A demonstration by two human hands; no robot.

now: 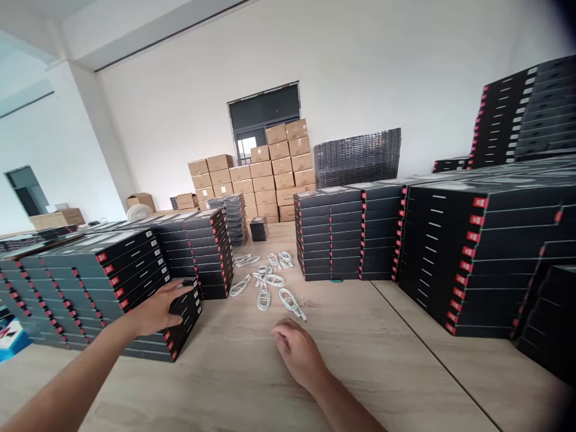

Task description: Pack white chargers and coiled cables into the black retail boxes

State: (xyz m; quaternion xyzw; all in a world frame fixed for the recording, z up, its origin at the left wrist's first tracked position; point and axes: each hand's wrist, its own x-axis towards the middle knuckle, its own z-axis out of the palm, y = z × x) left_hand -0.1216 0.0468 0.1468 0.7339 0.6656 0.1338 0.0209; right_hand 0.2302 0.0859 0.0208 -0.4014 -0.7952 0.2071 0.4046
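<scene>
From the head view, we have our left hand (157, 309) reaching over the low stack of black boxes (189, 311) at the left of the table (360, 366). The fingers are spread wide and nothing shows in their grip; whether the tips touch the top box, we cannot tell. These boxes lie directly under and just right of that hand, which is much the nearer one. Their visible side runs away from us, slanting right; the hand covers much of the top, so we cannot say which edge is longer.

Our right hand (297, 351) is well apart from them, low over the middle of the table, its fingers curled in. We cannot tell whether it holds anything. Just beyond its knuckles lies a coiled white cable (294, 308), its long axis slanting from far left to near right.
</scene>
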